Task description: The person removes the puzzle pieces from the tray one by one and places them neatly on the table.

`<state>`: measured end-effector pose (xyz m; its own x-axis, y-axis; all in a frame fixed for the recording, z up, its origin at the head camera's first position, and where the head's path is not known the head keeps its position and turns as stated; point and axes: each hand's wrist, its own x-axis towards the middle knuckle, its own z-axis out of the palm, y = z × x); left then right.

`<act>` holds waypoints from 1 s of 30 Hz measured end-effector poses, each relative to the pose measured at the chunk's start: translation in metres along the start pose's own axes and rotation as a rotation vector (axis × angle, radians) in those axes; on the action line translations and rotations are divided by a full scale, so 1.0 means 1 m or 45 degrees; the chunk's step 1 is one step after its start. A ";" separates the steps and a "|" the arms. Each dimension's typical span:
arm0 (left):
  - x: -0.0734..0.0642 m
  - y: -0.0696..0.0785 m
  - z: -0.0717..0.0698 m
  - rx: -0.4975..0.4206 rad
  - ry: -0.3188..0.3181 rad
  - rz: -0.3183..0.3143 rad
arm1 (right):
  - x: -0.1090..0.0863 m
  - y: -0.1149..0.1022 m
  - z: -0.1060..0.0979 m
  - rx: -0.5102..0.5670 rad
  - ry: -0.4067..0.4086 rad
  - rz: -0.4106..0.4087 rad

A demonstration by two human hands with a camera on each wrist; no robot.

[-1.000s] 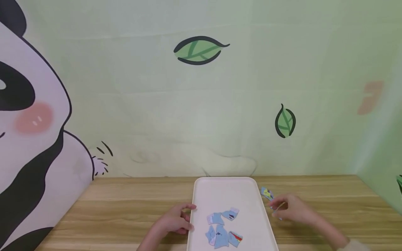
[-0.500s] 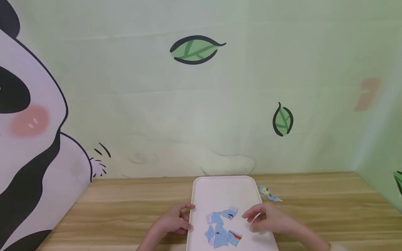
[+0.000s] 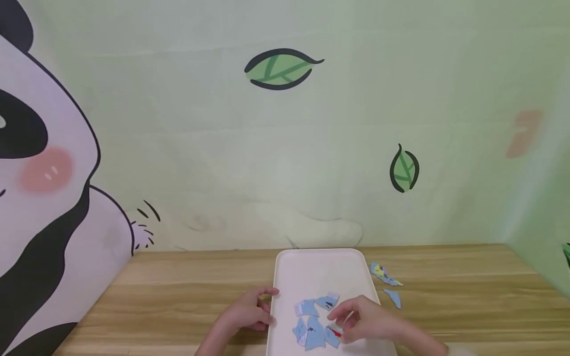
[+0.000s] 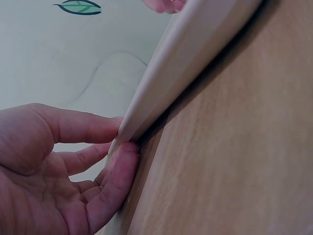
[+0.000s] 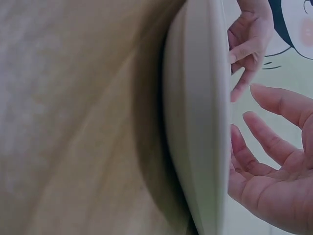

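A white tray (image 3: 320,269) holds several irregular light-blue picture-puzzle pieces (image 3: 315,333), some with pink edges. My left hand (image 3: 247,310) touches the tray's left rim with thumb and index finger; in the left wrist view those fingertips meet the tray's side (image 4: 161,83). Over the tray's right half hovers my right hand (image 3: 362,319), fingers loosely bent. Its fingertips overlap the corner of a blue piece with a red stripe (image 3: 331,336). The right wrist view shows its fingers (image 5: 271,139) spread with nothing between them.
Right of the tray, on the wooden table (image 3: 467,296), lie a blue piece with yellow print (image 3: 385,274) and a small plain blue piece (image 3: 393,298). Behind stands a pale green wall (image 3: 200,148) with a panda (image 3: 53,212) and leaves printed on it.
My right hand has moved left from the loose pieces beside the tray to above the tray, near the red-striped piece. The left hand has stayed at the rim.
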<state>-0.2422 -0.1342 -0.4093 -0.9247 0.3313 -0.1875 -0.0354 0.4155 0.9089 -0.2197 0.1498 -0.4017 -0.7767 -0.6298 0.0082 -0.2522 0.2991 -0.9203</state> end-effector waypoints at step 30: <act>0.002 -0.001 0.001 0.008 0.002 -0.018 | 0.009 0.001 0.015 -0.408 0.103 -0.073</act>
<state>-0.2439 -0.1334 -0.4107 -0.9246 0.3243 -0.1996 -0.0460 0.4252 0.9039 -0.2179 0.1334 -0.4085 -0.7960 -0.5971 0.0991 -0.4555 0.4831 -0.7478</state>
